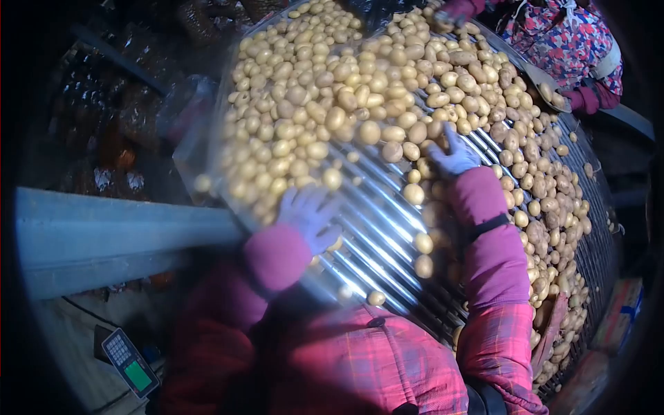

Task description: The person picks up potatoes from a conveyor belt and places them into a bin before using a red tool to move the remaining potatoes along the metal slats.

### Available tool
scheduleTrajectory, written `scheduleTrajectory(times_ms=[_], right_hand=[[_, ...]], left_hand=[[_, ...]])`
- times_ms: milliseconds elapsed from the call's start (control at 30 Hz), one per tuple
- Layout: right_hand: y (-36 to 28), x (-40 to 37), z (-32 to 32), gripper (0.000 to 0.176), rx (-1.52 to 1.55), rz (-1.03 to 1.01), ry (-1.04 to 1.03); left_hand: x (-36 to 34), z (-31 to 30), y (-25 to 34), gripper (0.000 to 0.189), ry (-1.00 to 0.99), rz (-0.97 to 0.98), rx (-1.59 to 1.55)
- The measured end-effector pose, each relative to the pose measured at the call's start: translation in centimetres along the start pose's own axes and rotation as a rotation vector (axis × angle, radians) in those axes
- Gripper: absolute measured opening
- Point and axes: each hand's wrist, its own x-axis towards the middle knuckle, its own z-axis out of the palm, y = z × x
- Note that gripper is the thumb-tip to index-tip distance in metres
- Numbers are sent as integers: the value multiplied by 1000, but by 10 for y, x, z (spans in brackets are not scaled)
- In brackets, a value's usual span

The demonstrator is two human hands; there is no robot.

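My left hand [309, 213], in a pale purple glove, rests with fingers spread at the lower left edge of a heap of potatoes [297, 111]. It touches or hovers just over a few of them; blur hides which. On the far side of a bare strip of the slatted metal sorting table [380, 228], my right hand [455, 155] is gloved alike. Its fingers are stretched out beside several potatoes, and no potato shows in its grasp. A few loose potatoes [423, 242] lie on the bars between my arms.
Another person in a flowered garment [553, 31] works at the upper right, one hand [453, 12] at the heap's far edge. A grey metal beam [124, 225] runs in from the left. Below it stands a scale display [131, 363] with a green screen. More potatoes [546, 207] line the right side.
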Motion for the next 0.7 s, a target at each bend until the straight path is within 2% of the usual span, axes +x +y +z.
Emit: scheduleTrajectory(times_ms=[33,100,167,200,233,300,333,367,400,433,467,533,567,600,633,700], right_hand=[[-11,2,14,78,40,-23,3],[-49,-5,23,78,249,-207,-111],[-84,-16,48,72,-149,-167,-94],[-96,-30,65,68,-49,-187,7],[-97,-43,67,68,-49,-192,-7],[-94,-66,64,64,195,-472,-147],[-91,-77,60,58,806,-356,-432],[-90,-97,35,51,723,-513,-107],[-57,-99,26,46,567,-291,-23],[-49,-113,2,46,621,-18,135],[7,-112,-1,46,682,166,246],[128,-131,-16,47,-188,85,529],[164,-157,-28,49,-355,157,473],[152,-180,-37,48,-507,363,330],[185,-199,-18,48,-679,272,371],[105,-198,-39,53,-411,383,76]], left_hand=[[-8,-1,2,48,1,-12,3],[-22,0,5,47,-40,-102,-63],[-37,0,14,48,-26,-119,-42],[-44,0,22,50,21,-147,-60],[-52,0,28,51,71,-175,-78],[-67,16,29,54,93,-190,-34],[-67,19,26,54,101,-191,-56],[-67,21,24,54,108,-192,-81],[-67,23,20,54,104,-191,-96],[-67,26,15,56,78,-184,-85],[-64,28,9,58,57,-172,-71],[-58,27,4,63,-13,-182,-38],[-56,27,4,63,-11,-169,-50],[-55,27,6,62,21,-191,-63],[-54,27,8,61,51,-205,-76],[-53,28,9,58,69,-171,-98]])
